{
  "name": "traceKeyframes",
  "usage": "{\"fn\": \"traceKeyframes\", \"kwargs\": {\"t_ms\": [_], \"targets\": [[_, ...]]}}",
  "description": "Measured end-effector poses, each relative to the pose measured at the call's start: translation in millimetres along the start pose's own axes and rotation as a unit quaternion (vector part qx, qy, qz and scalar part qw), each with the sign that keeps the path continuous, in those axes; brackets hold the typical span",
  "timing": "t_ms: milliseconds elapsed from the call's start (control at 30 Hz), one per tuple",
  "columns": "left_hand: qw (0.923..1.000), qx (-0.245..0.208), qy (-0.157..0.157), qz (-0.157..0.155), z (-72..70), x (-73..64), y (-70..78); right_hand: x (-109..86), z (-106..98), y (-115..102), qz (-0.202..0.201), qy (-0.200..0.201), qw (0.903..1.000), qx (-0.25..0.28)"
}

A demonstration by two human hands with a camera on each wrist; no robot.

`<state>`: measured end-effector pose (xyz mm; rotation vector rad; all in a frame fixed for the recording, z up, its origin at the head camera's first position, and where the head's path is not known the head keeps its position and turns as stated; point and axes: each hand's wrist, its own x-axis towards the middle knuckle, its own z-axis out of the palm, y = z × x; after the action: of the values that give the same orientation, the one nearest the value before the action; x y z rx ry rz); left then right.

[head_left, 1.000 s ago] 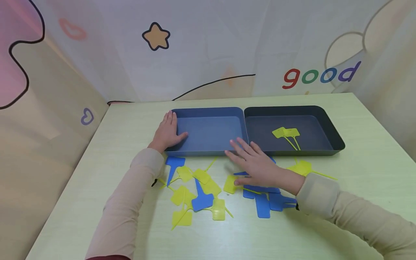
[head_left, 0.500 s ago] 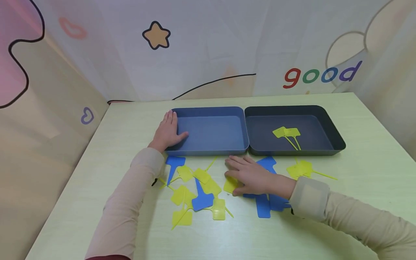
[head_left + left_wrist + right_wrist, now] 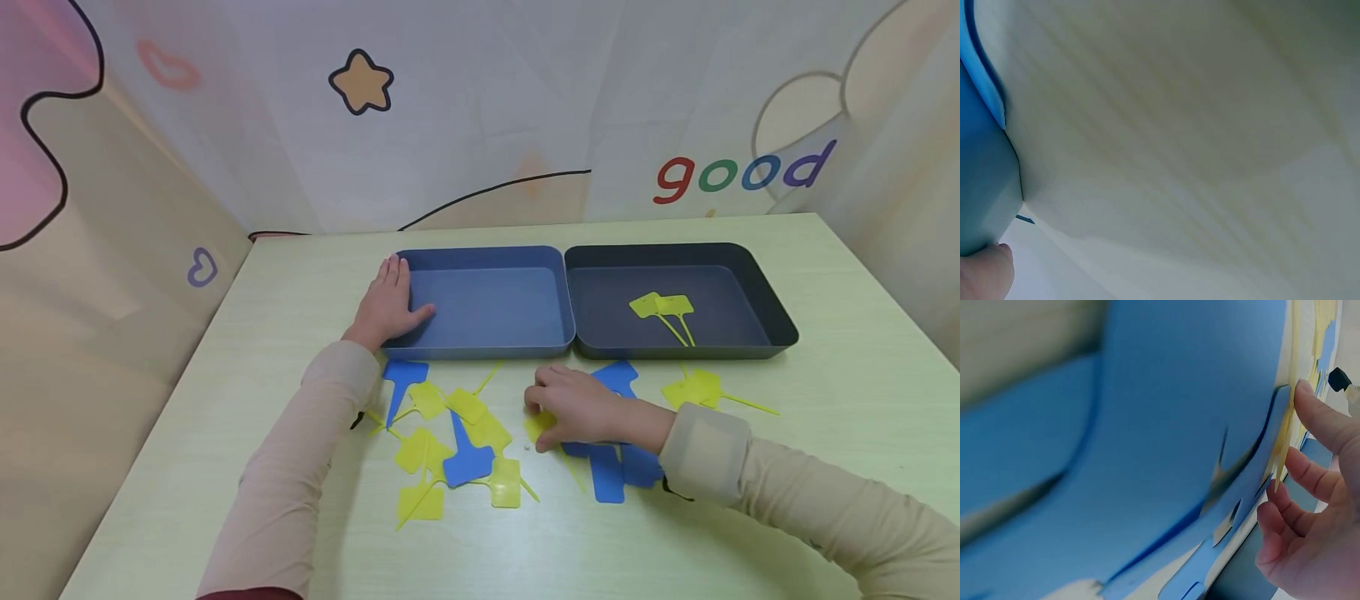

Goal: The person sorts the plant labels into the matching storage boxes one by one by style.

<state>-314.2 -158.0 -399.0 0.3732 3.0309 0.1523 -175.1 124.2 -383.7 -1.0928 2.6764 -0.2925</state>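
The left hand [image 3: 387, 302] lies flat on the left rim of the blue tray [image 3: 487, 333], with the fingers straight along the outer edge and the thumb stretched inside the tray. It only rests there and grips nothing. In the left wrist view only a fingertip and the tray wall are visible next to the pale table [image 3: 300, 267].

The right hand [image 3: 579, 407] is on the table just in front of the two trays, with the fingers curled down over a yellow tag [image 3: 538, 424]. It seems to pinch the head of this tag between thumb and fingers, but the hand hides most of the contact, so I cannot say how firm the grip is. The tag is still low at the table surface, its thin stem pointing toward the person. In the right wrist view the bent fingers [image 3: 1310, 475] touch a yellow edge next to blue tags [image 3: 615, 467], very close and blurred.

More yellow and blue tags lie scattered between the two arms. The black tray [image 3: 776, 321] touches the blue tray on its right side and holds two yellow tags [image 3: 660, 307].
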Motion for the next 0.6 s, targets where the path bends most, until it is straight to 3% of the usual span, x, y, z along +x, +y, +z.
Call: {"fn": "traceKeyframes", "kwargs": {"t_ms": [167,467,600], "targets": [[1.0,0.002,0.004,0.002,0.0,0.2,0.4,2.6,-2.1,-1.3,0.012,-0.026,0.9993,0.024],[1.0,0.002,0.001,-0.001,-1.1,-0.2,0.8,10.1,-6.5,-1.9,0.069,-0.068,0.9933,0.063],[1.0,0.002,-0.001,-0.003,-1.5,-1.0,1.7,11.2,-8.6,2.9,0.072,-0.083,0.9868,0.119]]}}
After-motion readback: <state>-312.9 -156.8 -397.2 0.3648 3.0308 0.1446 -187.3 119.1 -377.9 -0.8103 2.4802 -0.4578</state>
